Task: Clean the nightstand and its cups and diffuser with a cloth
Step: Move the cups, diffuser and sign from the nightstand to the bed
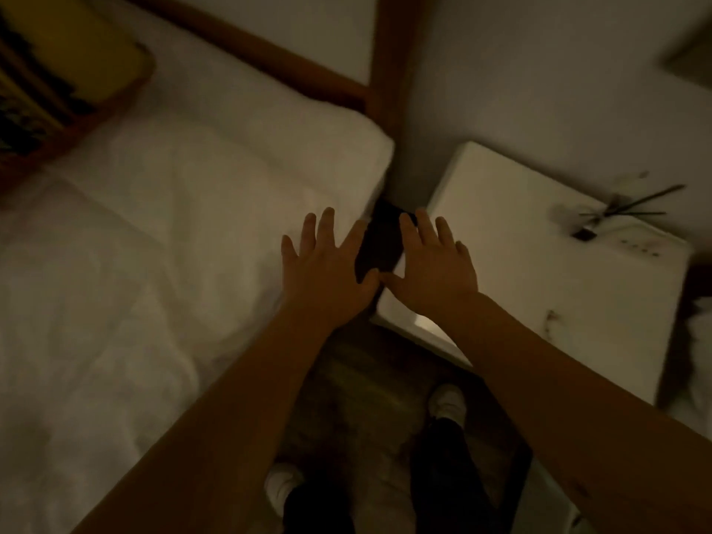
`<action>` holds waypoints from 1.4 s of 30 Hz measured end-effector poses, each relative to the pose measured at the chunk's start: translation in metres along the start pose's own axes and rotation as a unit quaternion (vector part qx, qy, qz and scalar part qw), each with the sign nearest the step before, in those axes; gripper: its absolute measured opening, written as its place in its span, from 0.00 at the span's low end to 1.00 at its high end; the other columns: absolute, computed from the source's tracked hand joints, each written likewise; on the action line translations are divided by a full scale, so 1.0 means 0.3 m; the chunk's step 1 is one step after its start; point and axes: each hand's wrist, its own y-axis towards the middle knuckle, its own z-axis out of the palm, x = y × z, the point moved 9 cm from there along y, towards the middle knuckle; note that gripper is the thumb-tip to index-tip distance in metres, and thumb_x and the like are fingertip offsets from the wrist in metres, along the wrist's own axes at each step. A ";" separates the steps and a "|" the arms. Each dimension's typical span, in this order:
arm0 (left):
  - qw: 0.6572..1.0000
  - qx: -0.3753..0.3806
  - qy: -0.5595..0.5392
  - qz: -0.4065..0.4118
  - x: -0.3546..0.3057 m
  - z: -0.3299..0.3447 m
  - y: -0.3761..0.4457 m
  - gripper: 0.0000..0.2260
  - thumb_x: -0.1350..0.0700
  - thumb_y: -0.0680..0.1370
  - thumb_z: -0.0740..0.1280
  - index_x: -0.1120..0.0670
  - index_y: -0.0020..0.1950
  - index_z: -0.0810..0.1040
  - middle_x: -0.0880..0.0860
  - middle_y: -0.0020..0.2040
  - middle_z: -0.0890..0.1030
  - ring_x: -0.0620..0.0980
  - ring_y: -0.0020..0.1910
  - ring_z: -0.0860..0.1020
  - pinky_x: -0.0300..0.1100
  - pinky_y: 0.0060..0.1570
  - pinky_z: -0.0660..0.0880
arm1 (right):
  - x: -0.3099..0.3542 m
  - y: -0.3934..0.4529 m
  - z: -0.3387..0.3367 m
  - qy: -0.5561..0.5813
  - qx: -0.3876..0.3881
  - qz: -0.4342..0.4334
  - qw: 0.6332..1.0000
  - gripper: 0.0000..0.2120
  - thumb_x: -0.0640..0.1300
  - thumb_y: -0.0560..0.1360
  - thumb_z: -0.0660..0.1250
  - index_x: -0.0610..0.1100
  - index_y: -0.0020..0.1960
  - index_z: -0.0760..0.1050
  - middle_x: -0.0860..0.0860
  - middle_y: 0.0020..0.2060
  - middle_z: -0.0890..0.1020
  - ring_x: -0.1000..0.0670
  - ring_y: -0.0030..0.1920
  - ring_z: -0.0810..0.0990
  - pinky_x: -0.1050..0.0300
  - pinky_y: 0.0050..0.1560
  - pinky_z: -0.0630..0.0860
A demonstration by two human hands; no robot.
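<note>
White nightstand: sits at about three o'clock from frame centre, just beside the bed, with a dark gap between them.
Diffuser: at the nightstand's far right corner, around two o'clock; dark reeds fan out toward the wall. It is blurred, and its base is hard to make out.
Cups: none can be made out in this dim, smeared view; faint pale shapes near the diffuser may be cups, but I cannot tell.
Cloth: none is visible in either hand or on the top.
Left hand: held palm down over the mattress edge at twelve o'clock from the feet, fingers straight and fanned apart, holding nothing.
Right hand: palm down over the nightstand's near left corner, fingers splayed, gripping nothing; whether it touches the surface I cannot tell.
Thumbs: the two tips nearly meet above the gap.
Arms: both forearms reach forward from the bottom corners and converge.
Step in hand, as I judge it: the wiping has not started, so finding the cloth comes first.
Doing it well: lift the diffuser upright by its body so the reeds stay in and no oil spills, then wipe from the wall side toward the near edge.
Marks: dark specks near the right front edge at four o'clock probably need firmer rubbing.
</note>
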 end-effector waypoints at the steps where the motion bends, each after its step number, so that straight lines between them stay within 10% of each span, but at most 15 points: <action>1: 1.000 0.011 -0.002 0.018 -0.094 0.019 0.036 0.34 0.33 0.74 0.53 0.43 0.77 0.50 0.58 0.79 0.53 0.62 0.77 0.51 0.67 0.69 0.54 | -0.100 -0.017 -0.003 0.004 0.002 0.020 1.000 0.44 0.65 0.75 0.61 0.50 0.79 0.40 0.47 0.79 0.44 0.39 0.78 0.45 0.37 0.73 0.56; 13: 0.985 0.074 -0.043 0.147 -0.837 0.216 0.251 0.38 0.32 0.75 0.57 0.46 0.78 0.47 0.57 0.79 0.50 0.60 0.77 0.49 0.61 0.72 0.54 | -0.857 -0.183 -0.005 0.080 0.007 0.175 0.981 0.40 0.56 0.77 0.64 0.47 0.79 0.46 0.45 0.79 0.46 0.42 0.78 0.45 0.42 0.74 0.55; 21: 0.971 0.102 -0.148 0.157 -1.161 0.358 0.447 0.45 0.36 0.73 0.67 0.56 0.79 0.49 0.59 0.78 0.55 0.59 0.76 0.54 0.55 0.72 0.57 | -1.206 -0.231 -0.118 0.130 -0.216 0.206 0.946 0.22 0.37 0.74 0.70 0.39 0.68 0.72 0.40 0.69 0.72 0.40 0.72 0.66 0.50 0.71 0.56; 27: 0.948 0.094 -0.263 0.154 -1.263 0.402 0.561 0.31 0.45 0.72 0.73 0.56 0.70 0.70 0.57 0.67 0.72 0.55 0.68 0.69 0.37 0.66 0.62 | -1.340 -0.129 -0.081 0.040 -0.110 0.219 0.969 0.30 0.48 0.76 0.66 0.51 0.75 0.59 0.47 0.76 0.61 0.42 0.77 0.54 0.35 0.72 0.56; 30: 0.951 0.043 -0.250 0.175 -1.297 0.380 0.579 0.24 0.49 0.72 0.74 0.58 0.64 0.76 0.57 0.62 0.77 0.56 0.63 0.73 0.45 0.65 0.68 | -1.365 -0.086 -0.045 0.090 -0.070 0.216 0.970 0.31 0.48 0.78 0.64 0.54 0.77 0.55 0.48 0.77 0.57 0.42 0.77 0.50 0.37 0.68 0.64; 42: 0.889 0.041 -0.450 0.074 -1.162 0.372 0.588 0.08 0.59 0.75 0.71 0.49 0.51 0.78 0.49 0.47 0.80 0.48 0.47 0.80 0.51 0.49 0.81 | -1.289 0.045 -0.062 0.021 -0.044 0.136 0.989 0.14 0.50 0.80 0.60 0.49 0.64 0.71 0.46 0.55 0.77 0.42 0.59 0.71 0.50 0.42 0.65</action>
